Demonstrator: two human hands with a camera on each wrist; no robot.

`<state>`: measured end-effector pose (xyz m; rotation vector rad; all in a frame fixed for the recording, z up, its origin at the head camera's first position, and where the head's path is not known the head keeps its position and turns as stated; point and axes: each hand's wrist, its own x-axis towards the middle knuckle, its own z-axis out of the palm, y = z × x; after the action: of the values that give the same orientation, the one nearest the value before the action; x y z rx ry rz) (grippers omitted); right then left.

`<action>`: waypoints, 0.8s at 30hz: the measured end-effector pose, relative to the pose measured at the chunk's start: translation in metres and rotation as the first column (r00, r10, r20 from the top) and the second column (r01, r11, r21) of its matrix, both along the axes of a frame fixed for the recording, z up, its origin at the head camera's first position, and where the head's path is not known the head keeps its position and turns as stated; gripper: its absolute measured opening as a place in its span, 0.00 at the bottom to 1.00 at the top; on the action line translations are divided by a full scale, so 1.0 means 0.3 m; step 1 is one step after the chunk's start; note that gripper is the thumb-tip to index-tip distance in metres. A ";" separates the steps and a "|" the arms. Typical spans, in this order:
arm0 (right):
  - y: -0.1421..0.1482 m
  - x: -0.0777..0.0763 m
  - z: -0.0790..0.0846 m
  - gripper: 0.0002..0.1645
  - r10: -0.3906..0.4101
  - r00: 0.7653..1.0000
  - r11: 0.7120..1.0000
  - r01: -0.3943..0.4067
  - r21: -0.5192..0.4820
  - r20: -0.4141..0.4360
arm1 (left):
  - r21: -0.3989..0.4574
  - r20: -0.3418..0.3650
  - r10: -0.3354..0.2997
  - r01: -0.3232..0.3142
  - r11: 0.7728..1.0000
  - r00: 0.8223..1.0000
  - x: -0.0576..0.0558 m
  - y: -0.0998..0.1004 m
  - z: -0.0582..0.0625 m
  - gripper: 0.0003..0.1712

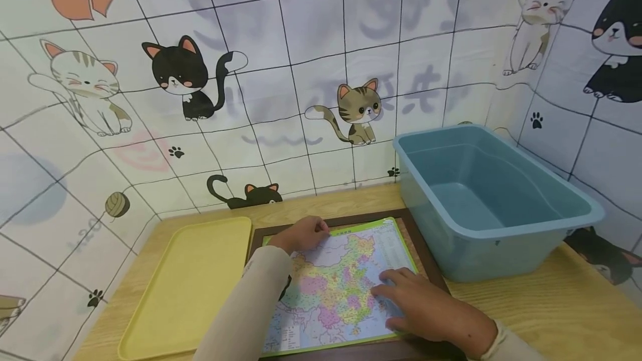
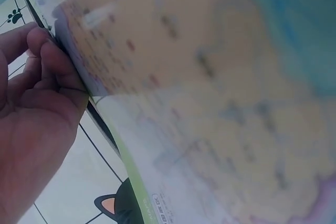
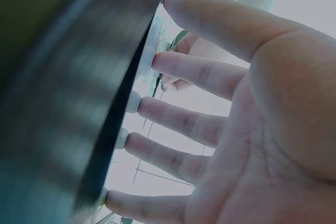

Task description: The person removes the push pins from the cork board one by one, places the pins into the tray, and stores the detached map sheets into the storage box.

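A colourful map sheet with a green border lies inside a dark brown frame on the table. My left hand is at the map's top edge, its fingers curled. In the left wrist view, the left hand touches the map's green edge; whether it pinches the sheet cannot be made out. My right hand rests fingertips on the map's right side. The right wrist view shows that hand with its fingers spread and nearly straight, the tips against the surface.
A yellow tray lies left of the frame. To the right stands a deep blue-grey plastic tub, close to the frame. A wall covering with cat drawings rises behind the wooden table.
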<state>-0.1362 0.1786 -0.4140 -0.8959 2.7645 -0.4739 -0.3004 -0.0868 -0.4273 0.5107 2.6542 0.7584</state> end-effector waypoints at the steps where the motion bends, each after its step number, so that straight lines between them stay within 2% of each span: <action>1: 0.001 0.001 -0.001 0.30 0.003 1.000 1.000 -0.003 -0.001 -0.001 | 0.005 -0.001 -0.004 0.004 1.000 1.000 0.000 -0.001 -0.004 0.08; 5: 0.002 0.003 -0.005 0.30 0.017 0.999 1.000 -0.017 0.015 -0.026 | 0.007 -0.018 -0.013 0.014 1.000 1.000 0.002 -0.003 -0.013 0.08; 8: 0.003 0.003 -0.005 0.30 0.020 0.999 1.000 -0.020 0.018 -0.036 | 0.011 -0.031 -0.015 0.015 1.000 0.999 0.021 0.000 0.004 0.07; 13: 0.002 0.005 -0.003 0.30 0.027 0.998 1.000 -0.026 0.016 -0.064 | 0.021 -0.013 -0.028 0.028 0.999 1.000 0.063 -0.009 0.051 0.06; 19: 0.003 0.005 0.004 0.30 0.042 0.995 0.999 -0.041 0.017 -0.088 | 0.049 -0.004 -0.009 0.010 0.999 1.000 0.094 -0.061 0.109 0.04; 24: 0.009 0.008 0.009 0.30 0.047 0.996 0.999 -0.046 0.007 -0.072 | 0.040 -0.022 0.000 0.001 0.999 1.000 0.106 -0.125 0.129 0.04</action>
<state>-0.1337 0.1813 -0.4114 -0.9925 2.8008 -0.4339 -0.2687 -0.1243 -0.3884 0.5331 2.6634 0.8122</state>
